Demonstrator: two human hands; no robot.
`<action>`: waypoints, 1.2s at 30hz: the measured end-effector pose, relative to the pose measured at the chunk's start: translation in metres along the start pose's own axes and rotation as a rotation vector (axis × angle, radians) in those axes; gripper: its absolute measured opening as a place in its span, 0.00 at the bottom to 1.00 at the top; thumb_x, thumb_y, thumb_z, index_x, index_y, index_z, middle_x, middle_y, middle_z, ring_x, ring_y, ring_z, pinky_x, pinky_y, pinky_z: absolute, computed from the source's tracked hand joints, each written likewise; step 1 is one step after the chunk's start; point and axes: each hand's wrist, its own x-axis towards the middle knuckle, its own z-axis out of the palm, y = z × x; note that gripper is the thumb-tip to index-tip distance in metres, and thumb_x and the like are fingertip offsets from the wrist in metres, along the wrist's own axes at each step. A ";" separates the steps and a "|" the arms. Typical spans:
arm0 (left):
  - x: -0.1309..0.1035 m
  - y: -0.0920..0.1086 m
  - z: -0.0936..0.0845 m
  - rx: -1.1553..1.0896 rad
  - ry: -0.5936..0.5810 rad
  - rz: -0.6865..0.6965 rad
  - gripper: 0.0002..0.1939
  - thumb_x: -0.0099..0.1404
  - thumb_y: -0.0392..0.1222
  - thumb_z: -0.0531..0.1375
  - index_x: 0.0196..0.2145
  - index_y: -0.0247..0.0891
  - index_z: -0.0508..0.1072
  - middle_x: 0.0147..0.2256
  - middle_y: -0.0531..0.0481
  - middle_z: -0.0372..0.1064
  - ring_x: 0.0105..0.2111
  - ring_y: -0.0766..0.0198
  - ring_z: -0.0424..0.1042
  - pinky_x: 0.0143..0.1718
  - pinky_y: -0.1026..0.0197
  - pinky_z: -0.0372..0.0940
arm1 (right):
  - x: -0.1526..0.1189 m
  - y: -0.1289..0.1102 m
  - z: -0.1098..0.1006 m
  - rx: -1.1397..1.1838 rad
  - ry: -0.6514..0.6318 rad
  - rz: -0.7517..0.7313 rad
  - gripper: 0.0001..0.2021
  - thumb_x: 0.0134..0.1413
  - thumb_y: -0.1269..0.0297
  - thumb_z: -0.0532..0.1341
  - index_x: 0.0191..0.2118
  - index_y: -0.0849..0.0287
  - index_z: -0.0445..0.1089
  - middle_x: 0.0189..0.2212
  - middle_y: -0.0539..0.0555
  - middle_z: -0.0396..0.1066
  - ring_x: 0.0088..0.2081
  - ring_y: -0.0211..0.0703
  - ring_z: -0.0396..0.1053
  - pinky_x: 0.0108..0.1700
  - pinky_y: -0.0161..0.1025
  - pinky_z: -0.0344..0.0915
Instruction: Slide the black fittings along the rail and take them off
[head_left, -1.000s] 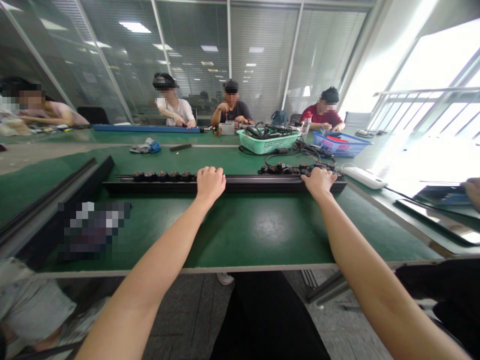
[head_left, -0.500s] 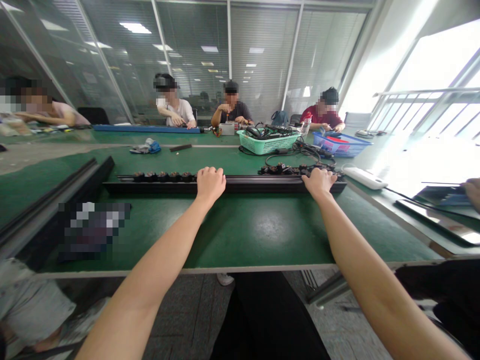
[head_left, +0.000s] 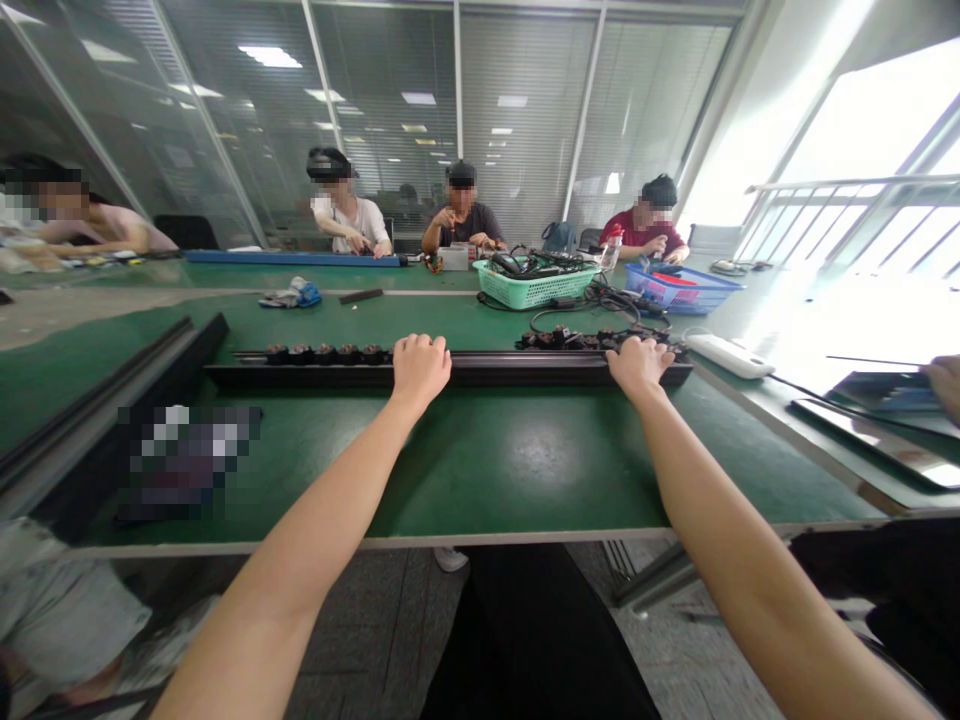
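Note:
A long black channel (head_left: 517, 374) lies crosswise on the green table in front of me. My left hand (head_left: 422, 368) is closed over its top edge near the middle, fingers curled down behind. Farther right, my right hand (head_left: 637, 362) also grips the channel, close to its right end. Several round black socket-like parts (head_left: 325, 354) stand in a row along the channel, left of my left hand. More such dark parts (head_left: 559, 338) lie bunched behind the channel, just left of my right hand. The fingertips of both hands are hidden behind the edge.
Other long black profiles (head_left: 150, 410) lie at the left beside a dark pixelated item (head_left: 191, 460). Behind are a green basket (head_left: 536, 290) of cables, a blue basket (head_left: 686, 292) and gloves (head_left: 292, 293). A white power strip (head_left: 729, 355) lies right. Several people sit across the table.
Both my hands and the channel stay nearly in place. At the far left, a person's head and arms have shifted slightly left.

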 end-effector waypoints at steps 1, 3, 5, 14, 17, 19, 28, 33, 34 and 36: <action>0.000 0.000 0.000 -0.001 -0.003 -0.002 0.18 0.76 0.41 0.50 0.48 0.36 0.78 0.46 0.34 0.76 0.51 0.43 0.70 0.53 0.45 0.60 | 0.000 0.000 0.000 0.000 -0.001 0.002 0.24 0.70 0.57 0.57 0.59 0.74 0.70 0.59 0.77 0.66 0.62 0.67 0.60 0.60 0.54 0.52; 0.000 0.000 0.000 0.003 -0.008 -0.004 0.18 0.76 0.41 0.49 0.49 0.36 0.78 0.46 0.34 0.76 0.51 0.44 0.70 0.53 0.45 0.60 | 0.000 0.000 0.001 -0.001 -0.002 0.006 0.25 0.70 0.57 0.57 0.60 0.74 0.70 0.59 0.76 0.65 0.62 0.67 0.60 0.60 0.54 0.52; 0.000 0.000 -0.001 0.010 -0.009 -0.003 0.18 0.76 0.41 0.49 0.49 0.36 0.78 0.46 0.35 0.76 0.51 0.44 0.70 0.53 0.46 0.60 | 0.001 0.000 0.002 -0.001 -0.003 0.009 0.25 0.70 0.57 0.57 0.60 0.74 0.69 0.59 0.76 0.65 0.62 0.66 0.60 0.60 0.54 0.52; 0.000 0.000 -0.001 -0.019 -0.015 -0.008 0.18 0.76 0.42 0.49 0.49 0.37 0.78 0.46 0.34 0.76 0.51 0.43 0.70 0.53 0.45 0.59 | 0.000 0.000 0.002 0.009 0.009 0.001 0.24 0.70 0.56 0.57 0.58 0.73 0.70 0.58 0.76 0.66 0.61 0.66 0.59 0.59 0.54 0.51; 0.000 0.001 -0.002 -0.012 -0.017 -0.010 0.19 0.76 0.42 0.49 0.49 0.37 0.79 0.47 0.34 0.76 0.52 0.44 0.70 0.53 0.45 0.59 | 0.000 0.000 0.002 0.009 0.016 0.000 0.24 0.70 0.56 0.57 0.57 0.73 0.71 0.57 0.76 0.66 0.60 0.66 0.59 0.59 0.55 0.52; 0.000 0.001 -0.003 -0.011 -0.016 -0.009 0.19 0.76 0.41 0.49 0.49 0.36 0.79 0.46 0.34 0.76 0.52 0.43 0.70 0.53 0.45 0.59 | 0.000 0.000 0.002 0.007 0.018 -0.002 0.24 0.69 0.56 0.57 0.57 0.73 0.71 0.57 0.76 0.66 0.60 0.66 0.60 0.58 0.55 0.52; -0.001 0.001 -0.002 0.006 -0.008 -0.005 0.18 0.76 0.41 0.49 0.48 0.36 0.78 0.46 0.34 0.76 0.51 0.43 0.70 0.53 0.45 0.60 | 0.001 0.001 0.004 0.010 0.010 0.001 0.24 0.69 0.56 0.57 0.58 0.73 0.70 0.58 0.76 0.66 0.61 0.66 0.59 0.59 0.54 0.51; 0.000 0.001 -0.002 0.002 -0.011 -0.003 0.18 0.76 0.41 0.49 0.48 0.37 0.78 0.46 0.34 0.76 0.51 0.44 0.71 0.53 0.46 0.60 | 0.002 0.003 0.004 0.016 0.013 0.013 0.23 0.69 0.57 0.57 0.58 0.73 0.71 0.59 0.77 0.66 0.61 0.66 0.59 0.59 0.55 0.52; -0.001 0.000 -0.001 0.000 -0.010 -0.003 0.18 0.76 0.41 0.49 0.48 0.37 0.78 0.46 0.34 0.76 0.51 0.43 0.71 0.53 0.45 0.60 | 0.003 0.004 0.004 0.019 0.014 0.018 0.23 0.69 0.57 0.57 0.58 0.73 0.71 0.59 0.77 0.65 0.61 0.66 0.59 0.59 0.55 0.52; -0.001 0.000 -0.001 -0.005 -0.008 -0.003 0.18 0.76 0.41 0.49 0.49 0.36 0.78 0.46 0.34 0.76 0.51 0.43 0.70 0.53 0.45 0.60 | 0.004 0.005 0.004 0.024 0.017 0.025 0.23 0.69 0.58 0.57 0.58 0.73 0.71 0.59 0.77 0.65 0.61 0.66 0.60 0.59 0.55 0.52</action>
